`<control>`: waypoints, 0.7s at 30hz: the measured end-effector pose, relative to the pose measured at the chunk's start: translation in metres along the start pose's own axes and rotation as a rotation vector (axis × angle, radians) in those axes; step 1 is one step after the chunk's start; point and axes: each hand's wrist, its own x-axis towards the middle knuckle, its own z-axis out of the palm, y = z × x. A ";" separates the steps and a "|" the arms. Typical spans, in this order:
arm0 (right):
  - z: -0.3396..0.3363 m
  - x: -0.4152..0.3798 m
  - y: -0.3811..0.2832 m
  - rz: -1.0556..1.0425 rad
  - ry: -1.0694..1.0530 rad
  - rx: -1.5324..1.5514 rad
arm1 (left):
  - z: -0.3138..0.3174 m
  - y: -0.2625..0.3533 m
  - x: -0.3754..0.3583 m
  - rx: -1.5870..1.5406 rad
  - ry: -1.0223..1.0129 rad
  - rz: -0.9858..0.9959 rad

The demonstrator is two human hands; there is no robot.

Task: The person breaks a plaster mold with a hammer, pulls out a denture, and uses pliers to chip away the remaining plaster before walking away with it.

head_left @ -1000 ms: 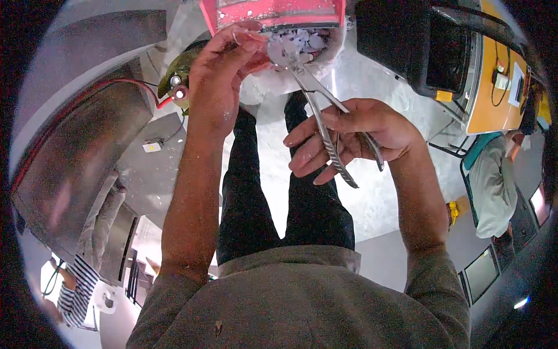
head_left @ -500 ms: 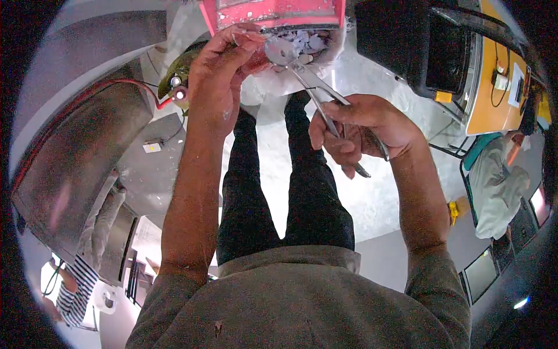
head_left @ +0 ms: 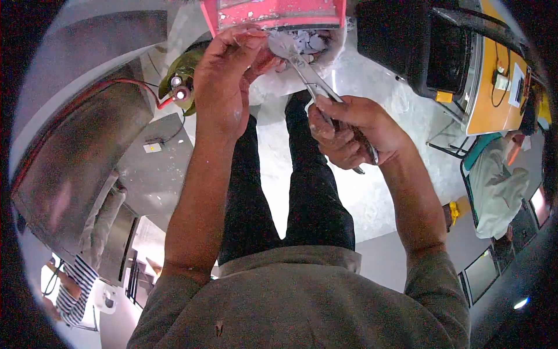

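My right hand (head_left: 354, 131) is wrapped round the handles of silver metal pliers (head_left: 315, 78), which point up and left. Their jaws meet a clear, thin, roundish piece (head_left: 280, 44). My left hand (head_left: 226, 75) is closed, thumb and fingers pinched at the left edge of that piece; its exact outline is blurred. Just behind the jaws, pale broken flakes (head_left: 314, 42) lie in a whitish, bag-like container (head_left: 336, 55) below a pink box-shaped housing (head_left: 273, 13). White dust marks my left fingers and wrist.
To the right stand a black chair (head_left: 401, 52) and an orange-topped table (head_left: 491, 96). At left are a dark green rounded object (head_left: 187, 72) with a red hose (head_left: 110, 83) and a large dark panel (head_left: 87, 151). A person in a striped shirt (head_left: 78, 291) is at lower left.
My right hand has squeezed the pliers' handles closer together, and its fingers have curled in. My left hand has shifted slightly right, turning a little with the clear piece.
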 end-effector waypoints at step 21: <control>0.008 0.016 0.005 -0.318 0.542 -0.418 | -0.008 -0.011 0.000 -0.233 0.110 -0.195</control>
